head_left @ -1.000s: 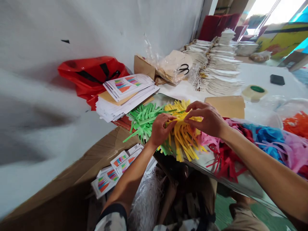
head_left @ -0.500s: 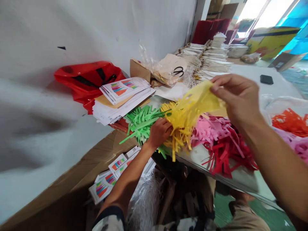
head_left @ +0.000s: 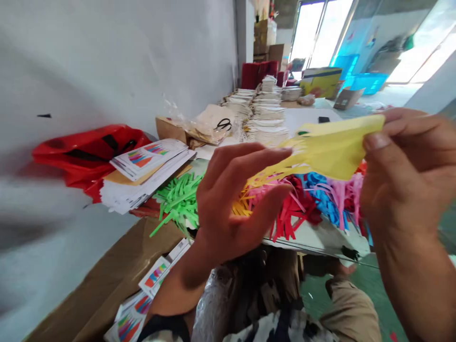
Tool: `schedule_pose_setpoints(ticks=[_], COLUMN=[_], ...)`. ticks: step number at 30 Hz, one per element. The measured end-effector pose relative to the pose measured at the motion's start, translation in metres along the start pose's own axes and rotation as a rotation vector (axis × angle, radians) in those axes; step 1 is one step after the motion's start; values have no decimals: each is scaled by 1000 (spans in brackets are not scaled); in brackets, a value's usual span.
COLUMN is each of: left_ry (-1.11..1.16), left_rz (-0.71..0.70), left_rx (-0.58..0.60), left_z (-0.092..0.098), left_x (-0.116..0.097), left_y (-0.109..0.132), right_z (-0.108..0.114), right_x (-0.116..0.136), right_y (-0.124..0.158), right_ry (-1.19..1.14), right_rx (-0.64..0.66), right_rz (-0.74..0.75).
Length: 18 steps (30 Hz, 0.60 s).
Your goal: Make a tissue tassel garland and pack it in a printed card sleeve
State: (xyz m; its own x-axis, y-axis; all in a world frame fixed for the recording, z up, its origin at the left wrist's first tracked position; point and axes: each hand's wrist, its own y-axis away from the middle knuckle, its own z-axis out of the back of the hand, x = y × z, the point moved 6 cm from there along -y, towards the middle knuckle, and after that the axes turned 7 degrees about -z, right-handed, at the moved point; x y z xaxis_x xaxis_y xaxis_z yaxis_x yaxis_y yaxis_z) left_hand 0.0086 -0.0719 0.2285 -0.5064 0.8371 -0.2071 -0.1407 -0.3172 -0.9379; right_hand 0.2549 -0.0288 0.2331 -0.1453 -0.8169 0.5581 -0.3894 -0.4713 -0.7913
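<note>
My right hand [head_left: 406, 175] pinches the uncut edge of a yellow fringed paper sheet [head_left: 335, 147], held up close in front of me. The sheet's cut strips trail down to my left hand [head_left: 235, 199], whose fingers curl around them. Below both hands, piles of fringed paper lie along the table edge: green [head_left: 178, 199], yellow, pink, red [head_left: 295, 209], blue [head_left: 320, 194].
A stack of printed cards [head_left: 149, 159] and a red plastic bag [head_left: 85, 152] lie at the left by the wall. Scissors [head_left: 223, 125] rest on bagged items, stacks of white bundles [head_left: 263, 118] behind. A cardboard box [head_left: 117, 275] with more cards stands below.
My right hand has lifted the yellow sheet off the pile and brought it up close. My left hand rose from the pile to the sheet's strips. My view tilted up.
</note>
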Motion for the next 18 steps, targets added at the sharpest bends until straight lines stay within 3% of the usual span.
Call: schedule_pose_setpoints(ticks=[5,10,12,14,18], left_ry=[86,193,282,437,859], left_rz=[-88,-158,-117,-6,360], left_rx=[178,241,300,450,967], left_z=[-57,-100,-112,-124,-151], left_x=[-49,-79,-85,-88,-93], left_y=[-22,-6,4,15,56], right_z=[50,90,105,120,145], right_x=[36,45,44,39,26], right_y=[31,65,75,84,112], right_ry=[220,381,389,363,275], right_rx=[-51,28,91,199,584], right_rz=[17,-137,-203,-291,-477])
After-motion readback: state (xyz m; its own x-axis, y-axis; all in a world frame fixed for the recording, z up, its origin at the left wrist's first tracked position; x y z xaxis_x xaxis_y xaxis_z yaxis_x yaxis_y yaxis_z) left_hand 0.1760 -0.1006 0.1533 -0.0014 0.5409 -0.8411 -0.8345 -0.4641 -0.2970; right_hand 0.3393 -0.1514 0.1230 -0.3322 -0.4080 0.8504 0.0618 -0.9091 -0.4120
